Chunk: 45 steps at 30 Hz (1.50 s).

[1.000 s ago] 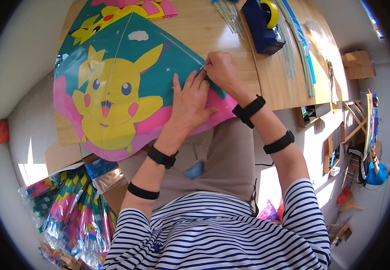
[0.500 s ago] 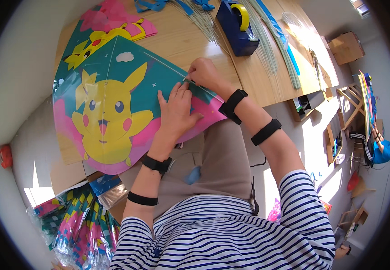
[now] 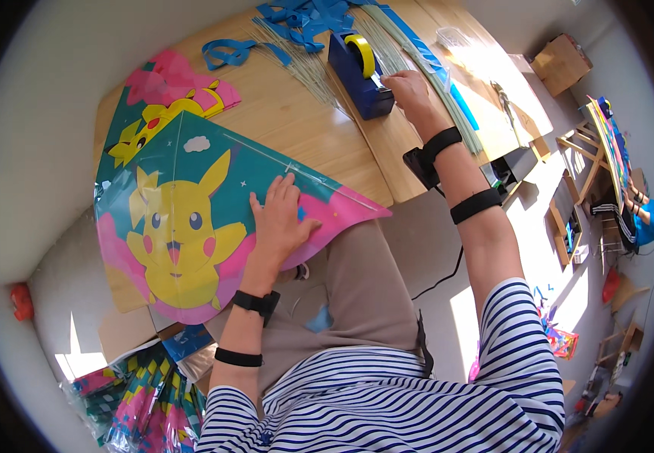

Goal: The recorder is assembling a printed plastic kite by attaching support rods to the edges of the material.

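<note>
A kite (image 3: 225, 189) with a yellow cartoon character on green and pink lies at the table's near left edge. My left hand (image 3: 278, 219) rests on its right part, open, with fingers spread beside the thin rod along the upper right edge. Farther off to the right, my right hand (image 3: 411, 94) reaches the front end of a dark blue tape dispenser (image 3: 350, 79). Its thumb and forefinger pinch the tape's end at the cutter; the tape itself hardly shows. A yellow-rimmed roll (image 3: 369, 60) sits in the dispenser.
Another printed kite sheet (image 3: 157, 94) lies folded behind the first. Blue ribbons (image 3: 297, 23) and bundles of thin rods (image 3: 395, 45) cover the table's far side, with pliers (image 3: 502, 102) at right. Wrapped kites (image 3: 146, 400) stand at lower left. Another person works at far right.
My right hand has left the kite's edge and moved up and right to the tape dispenser. The left hand stays on the kite. The view has shifted slightly.
</note>
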Available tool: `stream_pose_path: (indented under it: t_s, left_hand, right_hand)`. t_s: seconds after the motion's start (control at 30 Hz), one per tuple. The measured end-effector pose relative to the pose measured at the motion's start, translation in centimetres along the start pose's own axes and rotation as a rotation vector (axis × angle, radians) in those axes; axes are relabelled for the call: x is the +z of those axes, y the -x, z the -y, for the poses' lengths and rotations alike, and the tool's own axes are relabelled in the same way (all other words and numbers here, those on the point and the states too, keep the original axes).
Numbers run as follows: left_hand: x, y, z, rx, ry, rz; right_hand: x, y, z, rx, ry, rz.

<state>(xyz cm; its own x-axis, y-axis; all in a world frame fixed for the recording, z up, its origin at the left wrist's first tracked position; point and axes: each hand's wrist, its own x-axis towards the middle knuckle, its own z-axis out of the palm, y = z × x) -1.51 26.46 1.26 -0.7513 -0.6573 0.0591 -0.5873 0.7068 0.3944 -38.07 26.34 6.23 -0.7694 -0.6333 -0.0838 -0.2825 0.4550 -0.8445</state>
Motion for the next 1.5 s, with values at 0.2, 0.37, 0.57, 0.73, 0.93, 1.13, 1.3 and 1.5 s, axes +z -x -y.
stream_pose_path:
  t_s: [0.2, 0.37, 0.57, 0.73, 0.93, 1.13, 1.3, 1.5]
  left_hand:
    - [-0.3, 0.0, 0.0, -0.017, -0.012, 0.045]
    - [-0.4, -0.1, -0.2, -0.02, -0.004, 0.048]
    - [-0.4, -0.1, -0.4, -0.03, -0.001, 0.052]
    - [-0.5, -0.1, -0.3, -0.031, -0.004, 0.048]
    - [-0.4, -0.1, -0.5, -0.03, 0.008, 0.038]
    - [-0.5, 0.0, -0.4, -0.028, 0.018, 0.028]
    - [-0.6, -0.1, -0.6, -0.041, 0.037, 0.044]
    - [-0.3, 0.1, -0.2, -0.028, 0.018, 0.033]
  right_hand:
    - [-0.3, 0.2, 0.7, 0.109, -0.269, 0.052]
    - [-0.5, 0.2, 1.3, 0.189, -0.291, 0.053]
    - [-1.1, 0.6, 1.5, 0.161, -0.325, 0.139]
    - [-1.6, 1.1, 1.1, 0.147, -0.469, 0.165]
    - [-1.5, 0.7, -1.6, 0.121, -0.556, 0.152]
    - [-0.6, 3.6, -1.6, 0.248, -0.669, 0.124]
    - [-0.3, 5.9, -4.7, 0.443, -0.946, 0.113]
    - [1.0, 7.8, -2.2, 0.452, -1.119, 0.116]
